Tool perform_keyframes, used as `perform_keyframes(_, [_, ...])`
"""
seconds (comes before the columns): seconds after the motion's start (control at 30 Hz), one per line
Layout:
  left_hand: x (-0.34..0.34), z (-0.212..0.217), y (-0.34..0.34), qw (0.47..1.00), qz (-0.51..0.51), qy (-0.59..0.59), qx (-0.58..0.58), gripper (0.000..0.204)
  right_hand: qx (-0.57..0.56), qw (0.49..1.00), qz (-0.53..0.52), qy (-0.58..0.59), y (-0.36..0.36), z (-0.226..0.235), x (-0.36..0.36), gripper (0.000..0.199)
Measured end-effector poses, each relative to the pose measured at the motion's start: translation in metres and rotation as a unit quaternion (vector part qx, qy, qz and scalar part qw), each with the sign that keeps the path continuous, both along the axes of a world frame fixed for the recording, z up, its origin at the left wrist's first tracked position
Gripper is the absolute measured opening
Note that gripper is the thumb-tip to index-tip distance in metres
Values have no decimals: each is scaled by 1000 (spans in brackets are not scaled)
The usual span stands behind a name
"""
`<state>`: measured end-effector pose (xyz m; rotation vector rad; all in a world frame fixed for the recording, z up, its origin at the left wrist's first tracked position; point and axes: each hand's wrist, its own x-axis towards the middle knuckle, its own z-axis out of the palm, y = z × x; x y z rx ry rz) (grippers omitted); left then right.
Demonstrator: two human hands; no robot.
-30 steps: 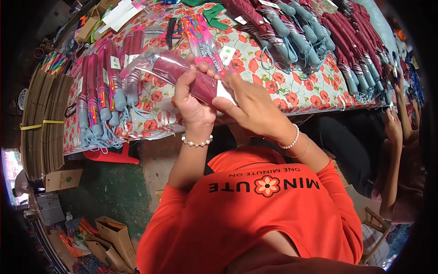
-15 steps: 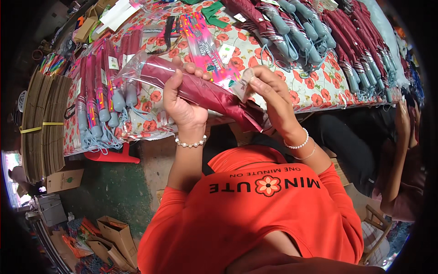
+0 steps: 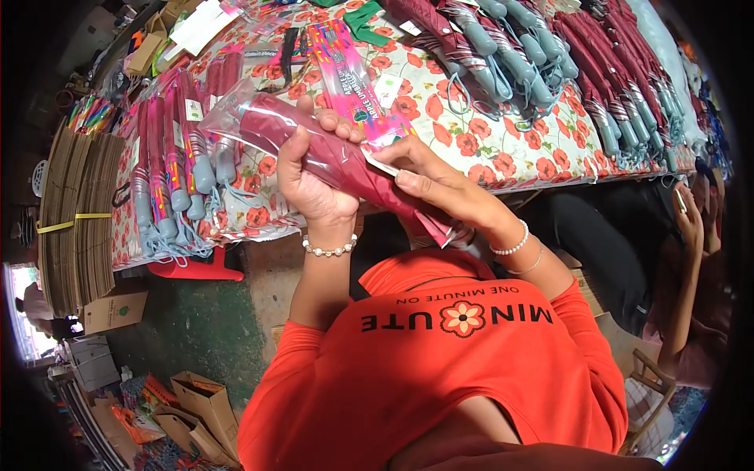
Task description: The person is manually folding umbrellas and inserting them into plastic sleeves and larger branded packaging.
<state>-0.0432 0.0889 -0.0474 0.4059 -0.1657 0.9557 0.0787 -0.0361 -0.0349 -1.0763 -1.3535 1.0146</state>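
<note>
Head view, frame centre: your left hand (image 3: 310,184) grips the folded maroon umbrella in clear plastic sleeve (image 3: 314,145), long axis upper-left to lower-right, your right hand (image 3: 440,188) pinching its lower end.

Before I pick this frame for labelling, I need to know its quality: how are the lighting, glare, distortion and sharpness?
Head view: even daylight, no hard shadows; the clear plastic sleeve around the dark red umbrella shows pale glare; left hand and right hand are sharp; the flowered table edge bows with fisheye bending, and the corners go black.
</note>
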Motion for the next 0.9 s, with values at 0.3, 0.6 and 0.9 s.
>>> perform_keyframes(0.3, [18, 4, -22, 987, 119, 106, 20, 38, -61, 993, -40, -95, -1, -2, -1, 33])
perform_keyframes(0.6, [35, -19, -53, 958, 163, 233, 29, 38, -3, 970, -157, -188, 4, 6, -12, 40])
perform_keyframes(0.9, [1, 25, 4, 964, 137, 216, 72, 28, -40, 975, -57, -212, -31, 22, 8, 62])
